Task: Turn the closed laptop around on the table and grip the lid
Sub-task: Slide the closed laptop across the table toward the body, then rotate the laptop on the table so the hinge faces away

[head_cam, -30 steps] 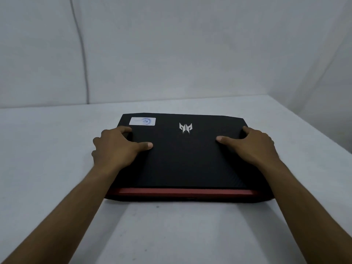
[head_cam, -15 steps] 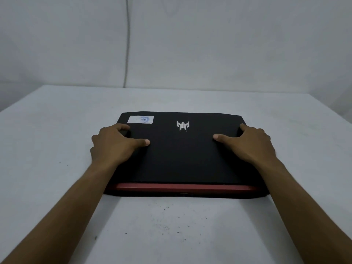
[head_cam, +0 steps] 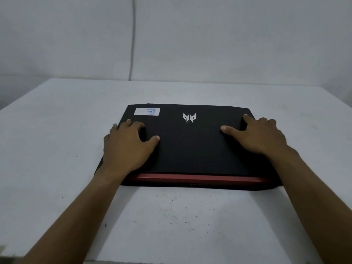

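Observation:
A closed black laptop [head_cam: 190, 147] lies flat in the middle of the white table [head_cam: 57, 168]. Its red hinge strip faces me along the near edge, and a silver logo and a white sticker sit near its far edge. My left hand [head_cam: 127, 147] rests on the lid's left side, thumb on top and fingers curled over the left edge. Over on the lid's right side lies my right hand [head_cam: 261, 136], thumb spread inward and fingers over the right edge. Both hands hold the laptop by its sides.
The table's far edge meets a plain white wall [head_cam: 209, 39] with a thin vertical cable [head_cam: 133, 39] running down it. Small dark specks dot the tabletop in front of the laptop. The table's left and right corners fall away at the frame's sides.
The view has shifted so the table looks more squarely framed. The laptop's left side has edged slightly away from me. Both hands keep the same hold on the lid's sides.

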A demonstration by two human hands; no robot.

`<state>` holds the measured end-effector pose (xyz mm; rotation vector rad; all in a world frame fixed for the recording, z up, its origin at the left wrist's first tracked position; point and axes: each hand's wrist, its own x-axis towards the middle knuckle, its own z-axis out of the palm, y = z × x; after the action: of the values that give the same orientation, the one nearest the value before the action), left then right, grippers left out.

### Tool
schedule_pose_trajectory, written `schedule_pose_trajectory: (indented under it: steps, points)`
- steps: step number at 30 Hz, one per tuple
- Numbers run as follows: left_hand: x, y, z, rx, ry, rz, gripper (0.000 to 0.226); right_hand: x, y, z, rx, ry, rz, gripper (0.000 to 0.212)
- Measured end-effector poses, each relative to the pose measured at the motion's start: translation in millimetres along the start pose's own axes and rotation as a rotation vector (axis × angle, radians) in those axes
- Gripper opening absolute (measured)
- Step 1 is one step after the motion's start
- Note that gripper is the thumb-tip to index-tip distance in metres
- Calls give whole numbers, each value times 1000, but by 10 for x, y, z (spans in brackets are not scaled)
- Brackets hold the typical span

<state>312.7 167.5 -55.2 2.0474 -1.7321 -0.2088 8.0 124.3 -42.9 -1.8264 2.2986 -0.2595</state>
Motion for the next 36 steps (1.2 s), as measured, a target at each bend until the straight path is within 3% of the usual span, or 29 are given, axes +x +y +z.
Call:
schedule_pose_trajectory:
  steps: [4,12,15,20,26,36]
  points:
    - [-205,27,25,87,-56,108,66,248,53,-77,84,-60,-66,100]
    - [-451,126,117,122,32,176,63,468,171,-51,324,-90,-135,106]
    - [-418,126,111,118,40,202,59,496,236,-57,449,-100,-187,88]
    - [-115,103,134,68,42,283,57,508,320,-58,521,-61,-121,130]
    - [423,149,240,-46,91,325,41,504,448,-6,457,69,17,93]
    - [732,109,331,-251,295,48,33,431,508,39,428,224,129,75]
